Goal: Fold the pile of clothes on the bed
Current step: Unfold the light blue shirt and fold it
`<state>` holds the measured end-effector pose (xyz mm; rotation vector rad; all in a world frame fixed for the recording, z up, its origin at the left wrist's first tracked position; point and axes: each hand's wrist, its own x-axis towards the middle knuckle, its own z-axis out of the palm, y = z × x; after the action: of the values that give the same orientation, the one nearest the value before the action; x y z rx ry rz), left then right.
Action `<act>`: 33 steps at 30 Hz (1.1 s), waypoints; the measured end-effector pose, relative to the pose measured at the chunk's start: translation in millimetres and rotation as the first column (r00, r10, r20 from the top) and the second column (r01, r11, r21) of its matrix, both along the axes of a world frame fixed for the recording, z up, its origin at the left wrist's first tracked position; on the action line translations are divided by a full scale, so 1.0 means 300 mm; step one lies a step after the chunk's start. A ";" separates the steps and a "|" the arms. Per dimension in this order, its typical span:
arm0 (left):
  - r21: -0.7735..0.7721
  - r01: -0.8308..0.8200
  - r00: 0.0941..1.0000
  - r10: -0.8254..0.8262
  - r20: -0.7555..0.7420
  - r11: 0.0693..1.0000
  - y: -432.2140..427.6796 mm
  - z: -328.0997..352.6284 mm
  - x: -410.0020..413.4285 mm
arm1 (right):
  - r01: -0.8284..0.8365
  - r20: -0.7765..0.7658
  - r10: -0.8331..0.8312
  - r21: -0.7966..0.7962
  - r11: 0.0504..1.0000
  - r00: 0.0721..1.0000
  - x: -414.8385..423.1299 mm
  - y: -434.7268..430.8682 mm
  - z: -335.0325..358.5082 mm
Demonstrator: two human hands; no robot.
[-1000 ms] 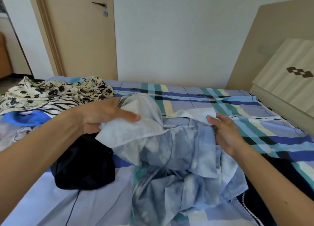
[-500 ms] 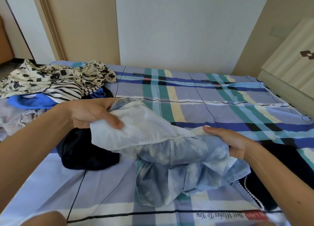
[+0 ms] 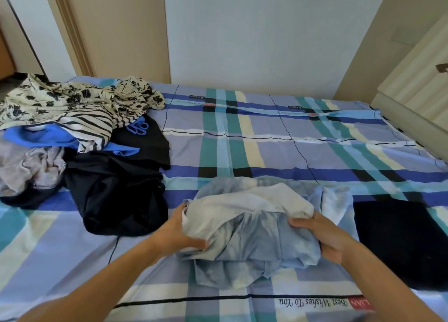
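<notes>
While its long axis runs left to right across the plaid bed sheet (image 3: 266,149), the crumpled pale-blue tie-dye garment (image 3: 252,227) is gripped at each end between the curled fingers of the left hand (image 3: 178,234) and right hand (image 3: 324,238).

A: Past the mattress, what do you have?

B: You face a plain pale wall (image 3: 254,31). Left of it stands a tan wooden door (image 3: 116,26) in its frame.

A: And to your right?

B: A light ribbed wooden headboard (image 3: 412,84), angled, with a small dark inlay at the picture's edge. Far left, you catch a strip of dark floor (image 3: 9,79) beyond the doorway.
</notes>
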<state>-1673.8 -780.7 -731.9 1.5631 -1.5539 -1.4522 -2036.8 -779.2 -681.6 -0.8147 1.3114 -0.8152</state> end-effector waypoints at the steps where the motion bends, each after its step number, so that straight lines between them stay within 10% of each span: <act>1: 0.017 -0.023 0.998 0.022 0.060 1.000 -0.014 -0.028 -0.010 | -0.052 0.007 0.052 0.000 0.999 0.999 -0.002 0.000 -0.006; 8: 0.265 -0.261 0.956 0.287 -0.064 0.928 -0.154 0.109 0.100 | -0.300 -0.272 0.346 0.195 0.934 0.898 -0.019 -0.105 0.068; 11: 0.003 -0.367 0.928 0.367 -0.064 0.930 -0.408 0.398 0.074 | -0.360 -0.562 0.356 0.109 0.927 0.746 0.048 -0.353 0.353; 13: -0.255 -0.441 0.897 0.430 -0.100 0.861 -0.598 0.787 0.024 | -0.255 -0.646 0.058 -0.215 0.943 0.761 0.101 -0.555 0.696; 18: -0.741 -0.577 0.807 0.380 -0.452 0.344 -0.742 1.977 0.021 | 0.213 -0.064 -0.614 -0.905 0.368 0.787 0.135 -0.723 1.880; 22: -0.817 -0.465 0.877 0.308 -0.370 0.341 -0.566 2.429 -0.008 | 0.185 0.031 -0.604 -0.963 0.196 0.797 0.139 -0.509 2.283; 26: -0.865 -0.426 0.884 0.326 -0.335 0.267 -0.408 2.463 -0.018 | 0.110 -0.089 -0.578 -0.947 0.301 0.811 0.138 -0.384 2.252; 33: -0.710 -0.251 0.962 0.251 -0.108 0.658 -0.291 2.142 0.038 | -0.180 -0.286 -0.103 -0.805 0.565 0.953 0.098 -0.359 1.907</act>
<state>-1662.5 -868.1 -89.5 1.2063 -1.5513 -0.5474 -2007.3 -886.9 -109.3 -1.7880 1.1195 -1.3480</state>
